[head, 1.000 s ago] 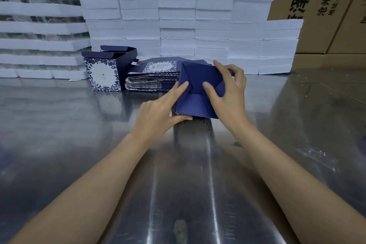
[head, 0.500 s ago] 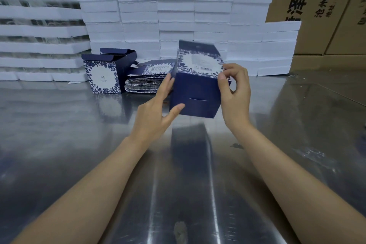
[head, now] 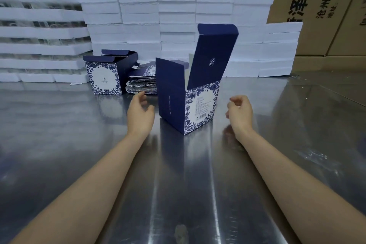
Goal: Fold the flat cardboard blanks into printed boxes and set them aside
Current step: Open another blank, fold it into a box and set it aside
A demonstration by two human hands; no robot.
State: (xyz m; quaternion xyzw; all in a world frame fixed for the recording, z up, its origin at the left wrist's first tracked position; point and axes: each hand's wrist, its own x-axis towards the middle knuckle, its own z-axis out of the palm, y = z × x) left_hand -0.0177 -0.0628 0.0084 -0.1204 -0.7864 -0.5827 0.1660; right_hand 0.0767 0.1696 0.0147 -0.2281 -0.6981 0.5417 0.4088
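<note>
A folded navy box with blue floral print (head: pixel 190 105) stands upright on the steel table (head: pixel 79 154), its lid flap raised. My left hand (head: pixel 139 111) hovers just left of it, fingers loosely curled, touching nothing. To the box's right, my right hand (head: pixel 239 111) hangs apart from it, fingers loosely curled and holding nothing. Behind my left hand lies the pile of flat printed blanks (head: pixel 141 82). An earlier folded box (head: pixel 110 74) stands left of that pile with its lid flaps up.
Stacks of white foam slabs (head: pixel 178 16) wall the back of the table, and more run along the left (head: pixel 39 31). Large brown cartons (head: pixel 320 6) rise behind them at the right. A crumpled bit of clear plastic (head: pixel 315 154) lies on the table at the right.
The box was turned upright from bottom-facing-me and set down on the table. Both hands let go of it and drew apart to either side.
</note>
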